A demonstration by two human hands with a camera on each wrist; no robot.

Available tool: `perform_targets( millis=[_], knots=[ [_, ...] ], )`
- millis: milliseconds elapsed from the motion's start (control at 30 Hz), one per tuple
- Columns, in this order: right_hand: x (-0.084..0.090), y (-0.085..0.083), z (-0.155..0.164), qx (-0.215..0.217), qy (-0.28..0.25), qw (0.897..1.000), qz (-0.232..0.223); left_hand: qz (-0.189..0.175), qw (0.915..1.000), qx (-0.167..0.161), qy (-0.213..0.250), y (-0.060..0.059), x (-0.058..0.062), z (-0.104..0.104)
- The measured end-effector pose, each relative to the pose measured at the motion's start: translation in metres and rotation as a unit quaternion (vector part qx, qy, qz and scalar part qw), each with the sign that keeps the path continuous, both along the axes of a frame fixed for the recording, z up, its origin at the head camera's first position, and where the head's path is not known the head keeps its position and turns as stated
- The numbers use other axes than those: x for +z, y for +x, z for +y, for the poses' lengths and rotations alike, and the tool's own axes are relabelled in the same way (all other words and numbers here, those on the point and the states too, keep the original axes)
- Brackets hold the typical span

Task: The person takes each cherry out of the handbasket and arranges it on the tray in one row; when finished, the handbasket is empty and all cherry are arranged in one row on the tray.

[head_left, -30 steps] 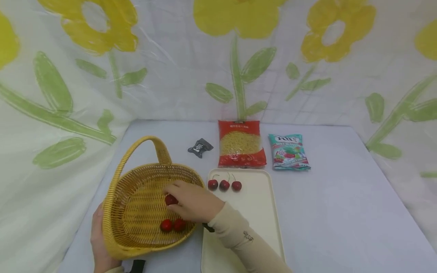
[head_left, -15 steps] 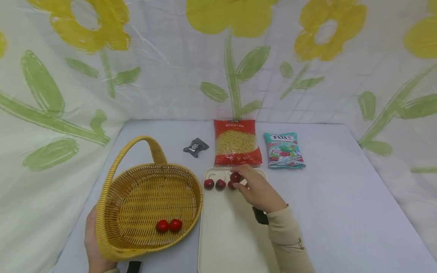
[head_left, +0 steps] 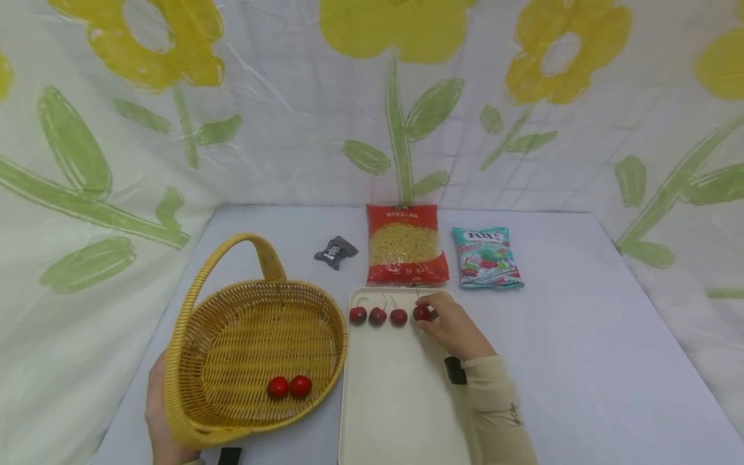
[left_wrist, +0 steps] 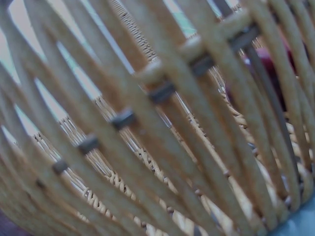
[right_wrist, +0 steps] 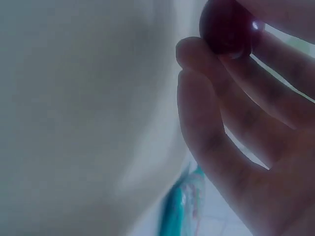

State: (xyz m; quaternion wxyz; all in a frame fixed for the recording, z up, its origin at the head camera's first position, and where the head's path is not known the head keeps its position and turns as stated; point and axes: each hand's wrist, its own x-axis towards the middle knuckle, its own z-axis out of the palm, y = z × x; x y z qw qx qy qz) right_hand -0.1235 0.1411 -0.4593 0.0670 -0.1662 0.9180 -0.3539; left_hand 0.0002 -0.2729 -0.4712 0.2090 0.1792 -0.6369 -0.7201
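— On tray (head_left: 401, 400), far end: cherry (head_left: 421, 314) pinched in right hand (head_left: 450, 329) fingers (right_wrist: 206, 123), fourth in a row of cherries (head_left: 378, 316). Small, light, smooth, likely slippery; best held by the round sides, gently.

— Left hand (head_left: 155, 413)?

— Curled round basket (head_left: 192, 413) rim; two cherries inside (head_left: 289, 386). Packets (head_left: 407, 245) just beyond tray on bench (head_left: 581, 361); nothing blocking.
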Motion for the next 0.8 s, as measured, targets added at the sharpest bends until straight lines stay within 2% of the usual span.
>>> perform_targets(
  millis=[33, 67, 100, 133, 233, 267, 300, 333, 367, 433, 600, 633, 667, 700, 767, 800],
  knots=[
    [-0.002, -0.001, -0.001, 0.000, 0.007, 1.000, 0.001, -0.005, 0.9967, 0.002, -0.080, 0.001, -0.002, -0.001],
    [-0.003, -0.002, -0.002, -0.001, 0.011, 1.000, 0.002, -0.015, 0.9890, 0.007, -0.147, 0.001, -0.002, -0.001],
    [-0.004, -0.002, -0.003, -0.002, 0.017, 1.000, 0.003, -0.012, 0.9871, 0.003, -0.159, 0.001, -0.002, -0.001],
    [-0.005, -0.003, -0.004, -0.004, 0.021, 1.000, 0.004, -0.018, 0.9788, 0.001, -0.204, 0.001, -0.003, -0.001],
    [-0.007, -0.004, -0.007, -0.009, 0.033, 0.999, 0.001, -0.005, 0.9854, -0.008, -0.170, 0.001, 0.000, -0.001],
    [-0.008, -0.005, -0.008, -0.010, 0.036, 0.999, -0.001, 0.004, 0.9952, -0.016, -0.096, 0.001, 0.002, 0.000],
    [-0.009, -0.006, -0.009, -0.011, 0.040, 0.999, -0.003, 0.017, 0.9994, -0.021, -0.022, 0.001, 0.004, -0.001],
    [-0.010, -0.006, -0.010, -0.011, 0.043, 0.999, -0.006, 0.023, 0.9994, -0.023, 0.012, 0.002, 0.005, 0.000],
    [-0.010, -0.006, -0.011, -0.013, 0.046, 0.999, -0.010, 0.037, 0.9960, -0.018, 0.079, 0.003, 0.007, 0.000],
    [-0.011, -0.007, -0.011, -0.014, 0.052, 0.998, -0.016, 0.038, 0.9956, -0.020, 0.083, 0.004, 0.009, 0.000],
    [-0.013, -0.009, -0.012, -0.020, 0.066, 0.997, -0.034, 0.024, 0.9985, -0.024, 0.042, 0.003, 0.010, 0.001],
    [-0.013, -0.009, -0.012, -0.021, 0.068, 0.997, -0.037, 0.029, 0.9976, -0.028, 0.057, 0.002, 0.010, 0.002],
    [-0.014, -0.009, -0.012, -0.021, 0.070, 0.997, -0.038, 0.028, 0.9984, -0.029, 0.040, 0.002, 0.010, 0.002],
    [-0.014, -0.009, -0.012, -0.021, 0.071, 0.997, -0.038, 0.031, 0.9982, -0.030, 0.041, 0.002, 0.010, 0.002],
    [-0.014, -0.009, -0.012, -0.020, 0.072, 0.997, -0.038, 0.026, 0.9982, -0.029, -0.046, 0.002, 0.010, 0.002],
    [-0.014, -0.009, -0.012, -0.020, 0.072, 0.996, -0.039, 0.027, 0.9976, -0.027, -0.057, 0.002, 0.009, 0.003]
  ],
)
